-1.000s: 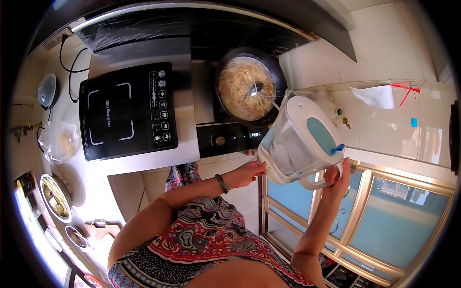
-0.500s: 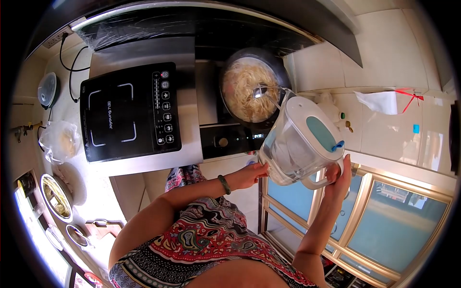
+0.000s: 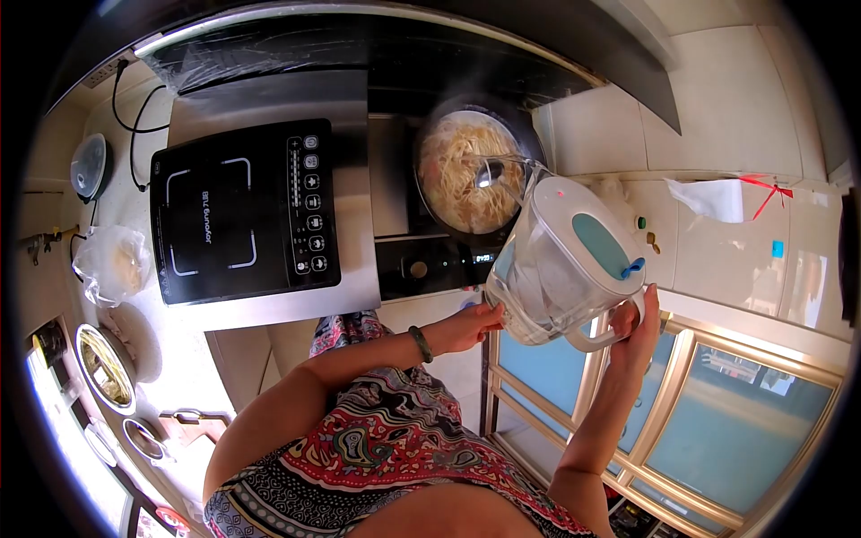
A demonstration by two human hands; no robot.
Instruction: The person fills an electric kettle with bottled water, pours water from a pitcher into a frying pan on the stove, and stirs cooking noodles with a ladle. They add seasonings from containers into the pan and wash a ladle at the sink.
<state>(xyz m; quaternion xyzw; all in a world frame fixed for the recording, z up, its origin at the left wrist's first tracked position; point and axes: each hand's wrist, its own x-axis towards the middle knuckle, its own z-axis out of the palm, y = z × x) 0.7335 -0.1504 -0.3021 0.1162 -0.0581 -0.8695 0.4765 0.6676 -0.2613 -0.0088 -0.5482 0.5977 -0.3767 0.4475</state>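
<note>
A clear water filter pitcher with a white and teal lid is tilted toward a dark wok. My right hand is wrapped round its white handle. At the pitcher's base, the fingers of my left hand grip the lower edge. Noodles lie in pale liquid in the wok, and the pitcher's spout is over its right side. A shiny metal utensil, perhaps a ladle, rests in the noodles, partly hidden behind the spout.
A black induction cooker stands on the steel surface left of the wok. Farther left are a plastic bag, a glass lid and a steel bowl of greenish strips. Small bottles stand right of the wok.
Very little differs. The pitcher has shifted slightly in view, still tilted in both hands. Faint steam shows above the wok, and the cooker's red light no longer shows.
</note>
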